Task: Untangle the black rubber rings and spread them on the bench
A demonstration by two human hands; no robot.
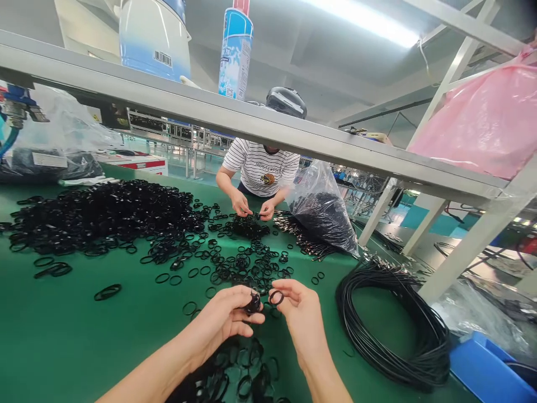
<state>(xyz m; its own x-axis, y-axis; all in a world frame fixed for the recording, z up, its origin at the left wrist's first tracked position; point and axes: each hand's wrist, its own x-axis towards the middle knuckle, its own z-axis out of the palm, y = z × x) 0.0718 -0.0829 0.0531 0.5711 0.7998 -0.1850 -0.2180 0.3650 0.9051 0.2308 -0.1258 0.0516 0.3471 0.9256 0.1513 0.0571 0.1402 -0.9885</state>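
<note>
My left hand (235,310) is closed on a small bunch of black rings (253,304), held between thumb and fingers. Just to its right, my right hand (300,305) pinches a single black ring (276,298) between thumb and forefinger. The two hands are close together but apart. Beyond them, loose black rings (247,266) lie scattered over the green table top (138,313). Below my wrists, nearest me, is another pile of black rings (235,369), partly hidden by my left forearm.
A large heap of black rings (109,212) spreads at the left. Coiled black cable (348,313) and a blue bin (486,364) are at the right. Across the table a person (262,168) handles small pieces beside a clear bag (323,212). A metal shelf (251,120) crosses above.
</note>
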